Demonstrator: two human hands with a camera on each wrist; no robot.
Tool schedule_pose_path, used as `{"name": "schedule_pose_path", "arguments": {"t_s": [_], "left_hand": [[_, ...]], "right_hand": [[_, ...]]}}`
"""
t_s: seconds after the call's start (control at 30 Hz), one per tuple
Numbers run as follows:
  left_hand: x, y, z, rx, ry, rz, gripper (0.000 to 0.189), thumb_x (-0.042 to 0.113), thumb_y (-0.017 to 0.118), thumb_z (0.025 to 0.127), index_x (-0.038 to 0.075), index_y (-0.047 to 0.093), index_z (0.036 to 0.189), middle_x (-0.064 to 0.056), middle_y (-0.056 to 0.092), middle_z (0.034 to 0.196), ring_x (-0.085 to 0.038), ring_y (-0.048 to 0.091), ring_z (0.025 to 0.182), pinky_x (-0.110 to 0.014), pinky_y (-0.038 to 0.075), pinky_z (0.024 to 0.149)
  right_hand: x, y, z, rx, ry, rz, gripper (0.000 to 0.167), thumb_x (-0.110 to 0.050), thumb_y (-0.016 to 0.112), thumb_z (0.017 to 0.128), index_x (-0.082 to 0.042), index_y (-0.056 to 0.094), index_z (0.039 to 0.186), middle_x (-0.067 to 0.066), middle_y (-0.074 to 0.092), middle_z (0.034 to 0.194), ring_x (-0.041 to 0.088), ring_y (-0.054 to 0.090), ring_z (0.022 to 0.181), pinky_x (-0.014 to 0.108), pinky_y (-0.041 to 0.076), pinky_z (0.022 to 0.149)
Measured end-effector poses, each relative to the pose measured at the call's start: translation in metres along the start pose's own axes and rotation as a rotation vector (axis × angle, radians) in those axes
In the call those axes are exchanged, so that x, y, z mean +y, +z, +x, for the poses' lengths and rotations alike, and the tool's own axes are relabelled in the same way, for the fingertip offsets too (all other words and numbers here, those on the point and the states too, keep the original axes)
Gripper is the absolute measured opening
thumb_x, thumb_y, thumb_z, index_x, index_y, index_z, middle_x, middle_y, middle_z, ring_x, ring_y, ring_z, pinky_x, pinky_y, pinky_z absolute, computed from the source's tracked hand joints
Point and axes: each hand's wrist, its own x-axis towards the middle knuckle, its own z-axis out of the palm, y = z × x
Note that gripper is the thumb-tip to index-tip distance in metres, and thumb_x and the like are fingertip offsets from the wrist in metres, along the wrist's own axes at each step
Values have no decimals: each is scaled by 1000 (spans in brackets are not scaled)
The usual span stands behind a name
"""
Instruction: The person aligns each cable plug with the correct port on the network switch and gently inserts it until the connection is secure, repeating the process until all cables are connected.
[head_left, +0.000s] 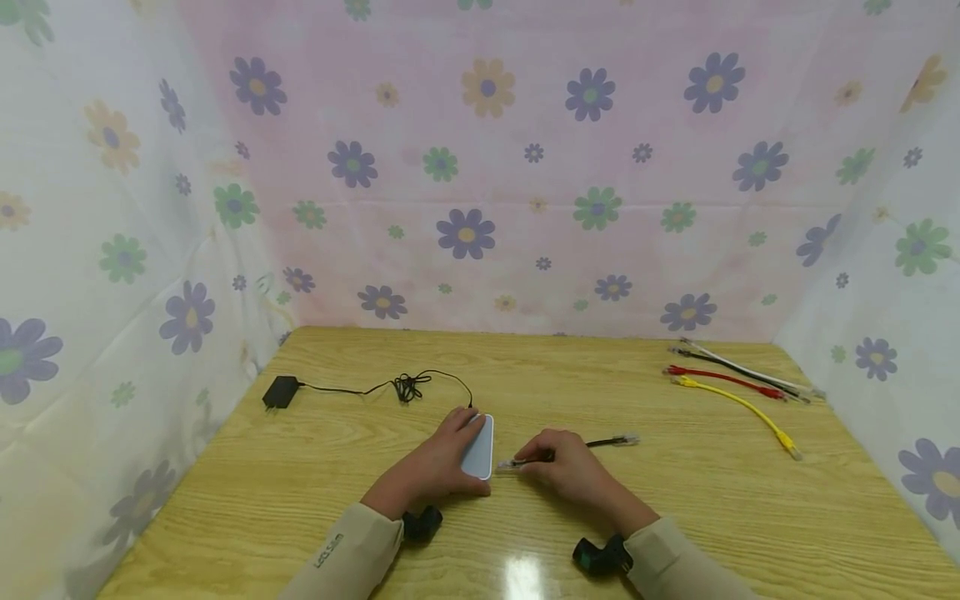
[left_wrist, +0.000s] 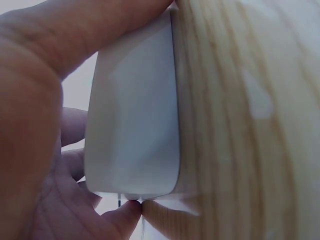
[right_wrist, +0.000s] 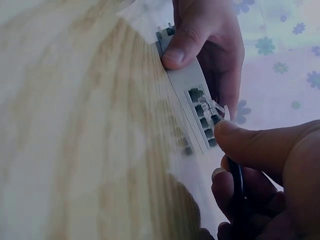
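A white network switch [head_left: 477, 454] stands on the table, with my left hand [head_left: 442, 460] gripping it between thumb and fingers at its two ends. In the right wrist view, a row of several ports [right_wrist: 203, 120] faces my right hand [head_left: 566, 468]. That hand pinches a short black network cable [right_wrist: 237, 182] just behind its clear plug [right_wrist: 216, 106]. The plug is at the row of ports; whether it touches one cannot be told. The cable's other plug [head_left: 627, 439] sticks out to the right of the hand. In the left wrist view, the switch's smooth casing [left_wrist: 135, 110] fills the middle.
A black power adapter [head_left: 281, 392] lies at the left, its thin bundled cord [head_left: 408, 386] running to the switch. At the back right lie a white cable [head_left: 738, 362], another black cable, a red cable [head_left: 723, 378] and a yellow cable [head_left: 742, 404]. Flowered cloth [head_left: 480, 167] surrounds the wooden table.
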Motion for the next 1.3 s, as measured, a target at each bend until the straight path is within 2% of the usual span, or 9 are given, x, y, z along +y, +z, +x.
{"name": "schedule_pose_path", "arguments": {"t_s": [0.4,0.67,1.07,1.2,1.3], "left_hand": [[1,0,0,1,5,2,102,47,79,76,14,24,156,-6,17,162,-31,14,149,-48,42,99],[1,0,-1,0,6,0,102,46,79,76,14,24,156,-6,16,162,-31,11,150,-50,40,102],[0,1,-1,4,12,-7,102,46,79,77,13,23,156,-7,16,162,-31,11,150,-50,39,102],[0,1,0,7,12,-13,102,46,79,77,12,24,156,-7,16,162,-31,16,148,-49,40,101],[0,2,0,11,15,-9,103,46,80,76,12,24,155,-8,17,161,-31,24,144,-47,42,98]], "right_hand": [[-3,5,-2,15,-29,-31,12,-21,71,88,-22,74,100,-6,66,94,6,61,85,24,50,75],[-5,9,-1,22,1,-26,11,-21,71,88,-21,74,98,-6,66,94,9,61,87,24,49,75],[-6,13,0,29,-8,-42,11,-20,71,88,-22,74,98,-7,67,97,8,62,89,24,50,77],[-6,14,1,41,-23,-69,9,-21,72,88,-23,75,96,-8,68,97,9,63,90,25,50,77],[-5,15,1,46,-28,-87,8,-23,72,88,-24,75,95,-8,68,97,10,63,90,25,50,78]]}}
